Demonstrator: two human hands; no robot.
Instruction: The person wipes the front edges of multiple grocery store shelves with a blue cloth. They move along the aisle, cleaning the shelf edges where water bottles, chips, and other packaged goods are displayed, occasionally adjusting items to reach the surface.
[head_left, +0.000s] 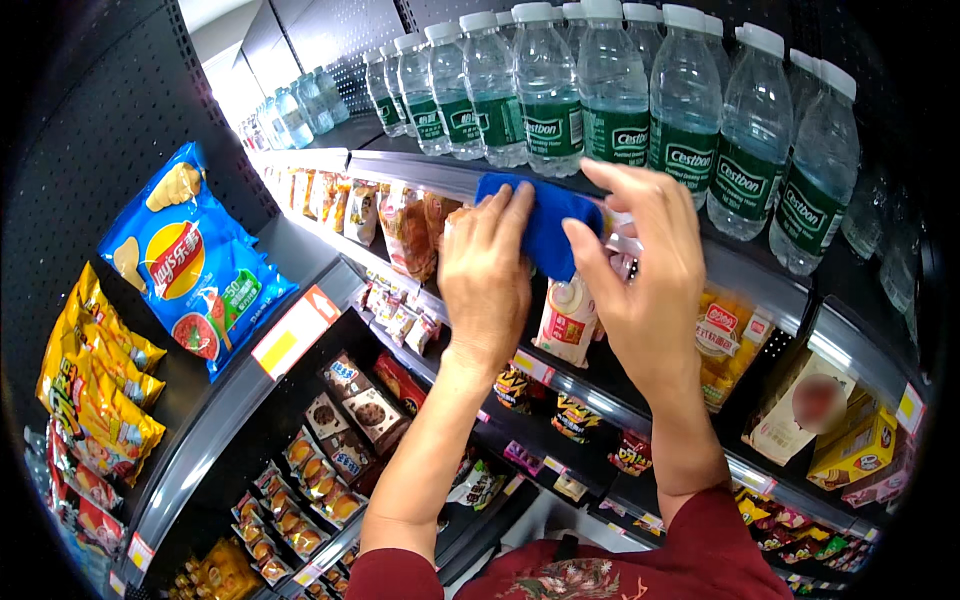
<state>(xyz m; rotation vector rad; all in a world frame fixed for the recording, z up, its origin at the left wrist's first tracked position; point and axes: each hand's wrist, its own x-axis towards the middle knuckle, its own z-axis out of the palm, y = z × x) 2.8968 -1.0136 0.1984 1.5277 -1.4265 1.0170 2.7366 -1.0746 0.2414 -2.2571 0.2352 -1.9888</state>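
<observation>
A blue cloth (551, 225) lies against the front edge of the upper shelf (420, 169), below the row of Cestbon water bottles (551, 97). My left hand (487, 277) rests on the cloth's left part, its fingertips pressing the blue fabric. On the cloth's right side is my right hand (649, 255), somewhat blurred, with thumb and fingers spread apart. Its thumb tip is beside the cloth's edge; whether it touches the cloth I cannot tell. Behind and below the hands, packaged bread (568, 319) is partly hidden.
Blue Lay's chip bags (199, 262) and yellow snack bags (97, 382) stand on the left shelf. Lower shelves carry boxed cookies (371, 409), packed cakes (322, 480) and cup noodles (576, 418). At the right are a bread bag (727, 337) and a yellow box (855, 446).
</observation>
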